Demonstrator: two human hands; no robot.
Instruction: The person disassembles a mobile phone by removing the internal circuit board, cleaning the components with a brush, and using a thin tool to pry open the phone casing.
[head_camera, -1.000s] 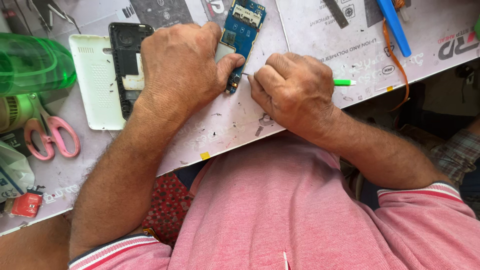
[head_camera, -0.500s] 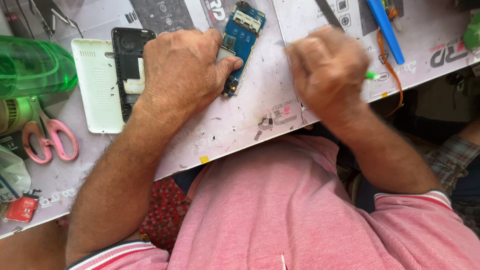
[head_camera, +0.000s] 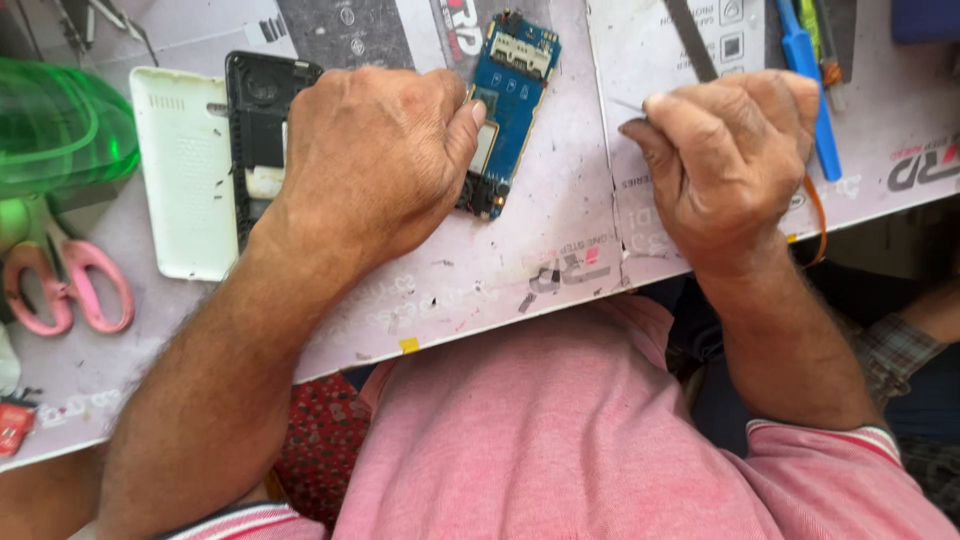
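Both your hands are closed: your left hand (head_camera: 375, 160) pins the blue circuit board (head_camera: 508, 105) (bare, gold contacts showing) against the work mat (head_camera: 560, 270), your right hand (head_camera: 735, 155) pinching a thin metal tool (head_camera: 628, 105).

Circuit board (head_camera: 508, 95) on mat (head_camera: 560, 250), between hands; phone frame (head_camera: 255, 120) left, scissors (head_camera: 65, 280) farther left

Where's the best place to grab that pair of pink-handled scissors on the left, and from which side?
Probably by the pink handle loops. They lie flat on the work mat nearest the table's front edge and are fully exposed, while the blades point away under the green plastic container. Come from above on the near side, clear of the white back cover.
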